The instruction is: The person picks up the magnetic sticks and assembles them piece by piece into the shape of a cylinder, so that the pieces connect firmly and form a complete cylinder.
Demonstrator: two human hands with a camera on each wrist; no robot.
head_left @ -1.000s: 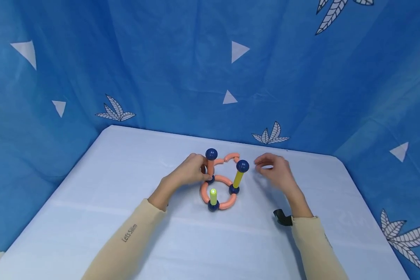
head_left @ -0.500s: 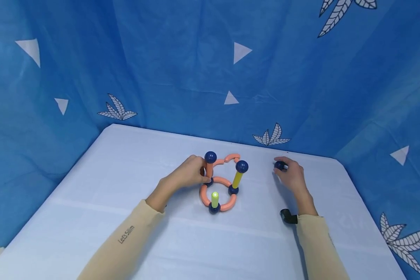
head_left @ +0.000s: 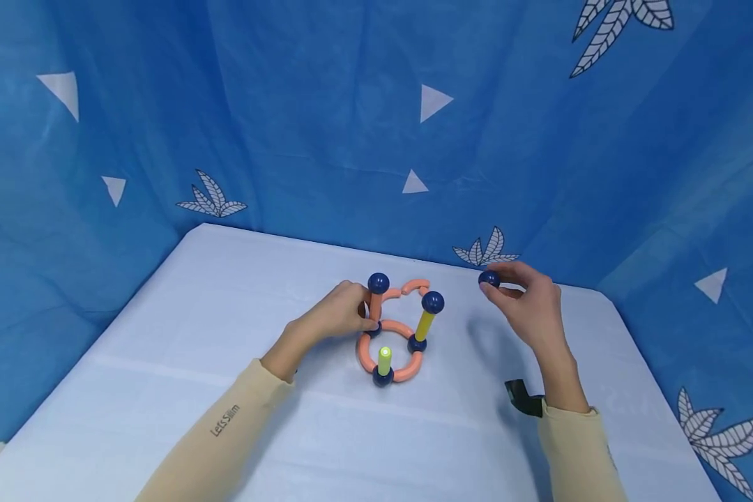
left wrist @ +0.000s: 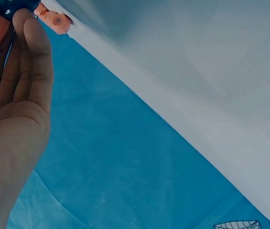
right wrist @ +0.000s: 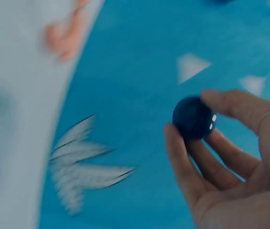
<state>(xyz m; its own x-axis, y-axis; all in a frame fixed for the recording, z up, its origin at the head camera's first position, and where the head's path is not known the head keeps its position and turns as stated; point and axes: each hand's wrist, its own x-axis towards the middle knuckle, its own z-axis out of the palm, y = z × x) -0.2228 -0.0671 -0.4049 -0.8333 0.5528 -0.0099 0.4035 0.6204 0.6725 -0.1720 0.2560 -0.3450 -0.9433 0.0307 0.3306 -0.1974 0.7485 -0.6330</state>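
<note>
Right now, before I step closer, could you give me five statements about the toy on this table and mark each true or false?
1. The yellow stick runs between a top ball and a bottom ball. True.
2. The left hand's grip is on the yellow stick. False: it is at the salmon upright stick.
3. The green stick has a ball on its top. False: its top is bare; a blue ball is at its foot.
4. The right hand's grip holds a dark blue ball. True.
5. Salmon curved pieces form part of a ring. True.
</note>
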